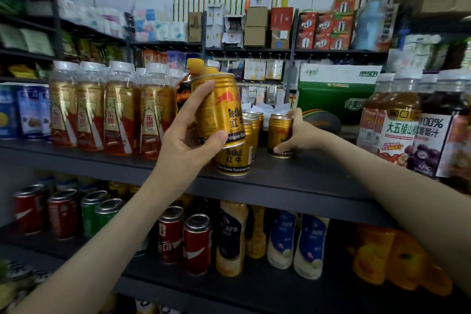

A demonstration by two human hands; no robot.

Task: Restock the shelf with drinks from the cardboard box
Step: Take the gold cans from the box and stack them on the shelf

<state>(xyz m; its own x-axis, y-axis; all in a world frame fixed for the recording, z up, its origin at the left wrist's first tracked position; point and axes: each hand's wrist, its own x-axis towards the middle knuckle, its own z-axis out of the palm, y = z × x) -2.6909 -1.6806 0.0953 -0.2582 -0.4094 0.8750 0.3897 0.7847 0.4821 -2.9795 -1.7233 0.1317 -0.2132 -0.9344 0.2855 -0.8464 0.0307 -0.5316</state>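
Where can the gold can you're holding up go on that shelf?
The raised can could go where the shelf is bare, between the standing can the right hand grips and the juice bottles. Left of the front can, the tea bottles crowd it.

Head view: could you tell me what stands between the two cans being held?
The head view shows more gold cans on the shelf between the left hand's can and the right hand's can.

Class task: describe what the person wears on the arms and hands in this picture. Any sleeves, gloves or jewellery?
Nothing is worn. The left hand and right hand are gloveless, with no ring on the fingers that show. The left forearm and right forearm are uncovered to the picture's edge: no sleeve, watch or bracelet in view.
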